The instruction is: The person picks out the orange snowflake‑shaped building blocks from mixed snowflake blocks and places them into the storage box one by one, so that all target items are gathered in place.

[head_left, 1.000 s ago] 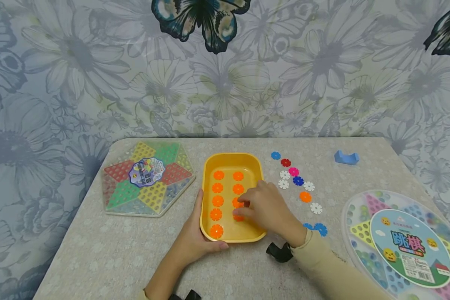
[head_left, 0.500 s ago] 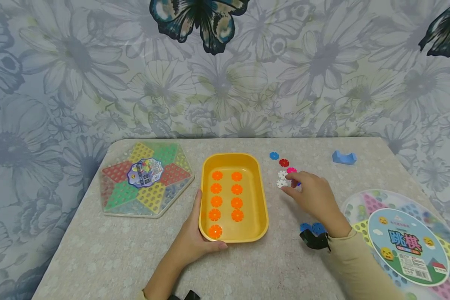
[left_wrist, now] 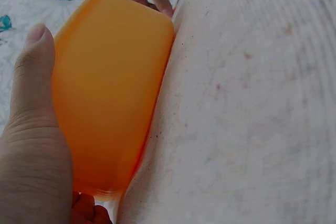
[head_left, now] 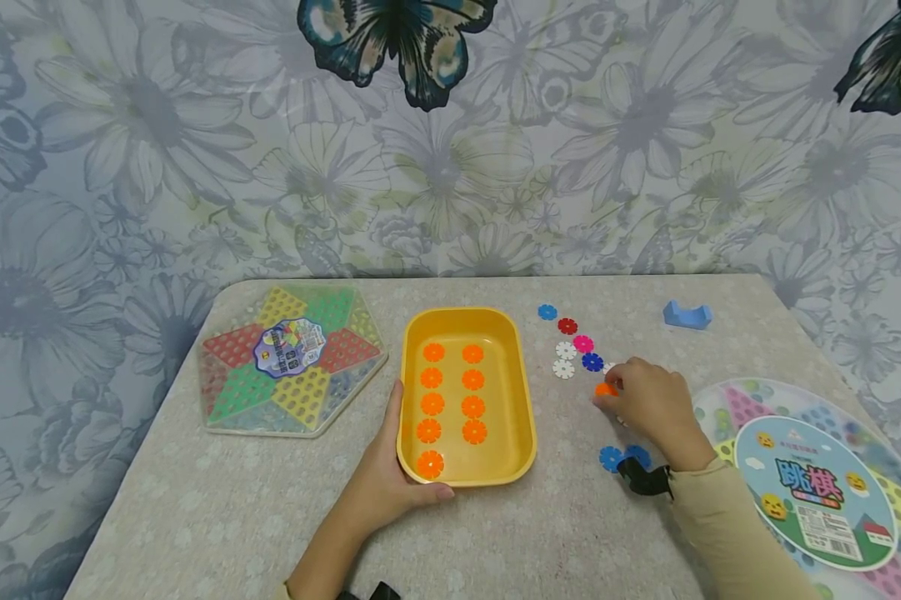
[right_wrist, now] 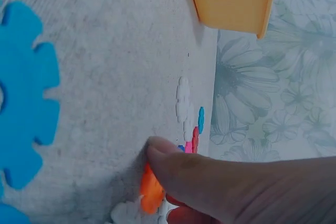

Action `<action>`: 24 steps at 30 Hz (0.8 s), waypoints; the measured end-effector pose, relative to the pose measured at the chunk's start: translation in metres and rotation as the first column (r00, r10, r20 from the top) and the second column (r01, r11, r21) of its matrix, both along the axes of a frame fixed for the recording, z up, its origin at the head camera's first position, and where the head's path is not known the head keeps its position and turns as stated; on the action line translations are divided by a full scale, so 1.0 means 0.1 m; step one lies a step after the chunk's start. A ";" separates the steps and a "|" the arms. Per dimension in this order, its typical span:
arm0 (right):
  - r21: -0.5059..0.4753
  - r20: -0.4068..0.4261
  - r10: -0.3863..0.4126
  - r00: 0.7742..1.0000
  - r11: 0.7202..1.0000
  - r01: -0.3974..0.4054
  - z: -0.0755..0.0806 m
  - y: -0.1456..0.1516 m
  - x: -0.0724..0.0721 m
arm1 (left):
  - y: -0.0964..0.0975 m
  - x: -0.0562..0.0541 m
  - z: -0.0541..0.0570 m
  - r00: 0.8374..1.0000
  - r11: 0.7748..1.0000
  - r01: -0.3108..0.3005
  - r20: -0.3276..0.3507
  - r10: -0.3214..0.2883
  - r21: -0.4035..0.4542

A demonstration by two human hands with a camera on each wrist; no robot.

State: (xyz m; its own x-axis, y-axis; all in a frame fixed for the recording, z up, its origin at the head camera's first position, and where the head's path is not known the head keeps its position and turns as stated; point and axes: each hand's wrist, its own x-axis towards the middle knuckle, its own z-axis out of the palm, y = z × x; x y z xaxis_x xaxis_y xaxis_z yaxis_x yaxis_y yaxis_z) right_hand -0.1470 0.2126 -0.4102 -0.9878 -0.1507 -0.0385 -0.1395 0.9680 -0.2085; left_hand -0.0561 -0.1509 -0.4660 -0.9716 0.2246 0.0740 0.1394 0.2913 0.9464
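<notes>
A yellow tray (head_left: pixel 522 392) stands mid-table with several orange snowflake discs (head_left: pixel 432 405) laid in two columns inside. My left hand (head_left: pixel 390 475) grips its near left corner, thumb along the left wall (left_wrist: pixel 37 77). To the tray's right, my right hand (head_left: pixel 645 404) pinches an orange disc (head_left: pixel 604 389) at the table surface; the right wrist view shows that orange disc (right_wrist: pixel 151 190) between thumb and fingers. Loose discs lie around it: blue (head_left: pixel 547 312), red (head_left: pixel 567 326), pink (head_left: pixel 583 343), white (head_left: pixel 563 368), dark blue (head_left: pixel 592 362).
Two blue discs (head_left: pixel 611 458) lie near my right wrist. A hexagonal marble-board box (head_left: pixel 288 358) sits at the left, a round one (head_left: pixel 810 475) at the right front. A small blue block (head_left: pixel 686 314) rests at the back right. A floral curtain hangs behind the table.
My right hand left the tray, crossed over the loose discs to the right, then came down and closed on the orange disc. The left hand and tray stayed put.
</notes>
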 end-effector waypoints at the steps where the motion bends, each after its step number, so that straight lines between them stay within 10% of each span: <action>1: -0.001 0.006 -0.001 1.000 1.000 0.001 0.00 0.00 0.00 | 0.00 0.00 0.00 1.000 1.000 0.000 0.005 0.000 0.003; 24: -0.069 0.178 0.031 0.984 0.997 -0.019 -0.03 -0.02 -0.06 | 0.00 -0.01 0.00 1.000 1.000 0.002 0.018 -0.003 0.019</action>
State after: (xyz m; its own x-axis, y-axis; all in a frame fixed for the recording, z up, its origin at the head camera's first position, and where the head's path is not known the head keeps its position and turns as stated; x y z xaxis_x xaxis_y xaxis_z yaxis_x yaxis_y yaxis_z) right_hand -0.1533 0.2104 -0.4133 -0.9618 -0.1836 -0.2030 -0.1184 0.9478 -0.2959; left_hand -0.0568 -0.1509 -0.4658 -0.9723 0.2256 0.0612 0.1234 0.2729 0.9541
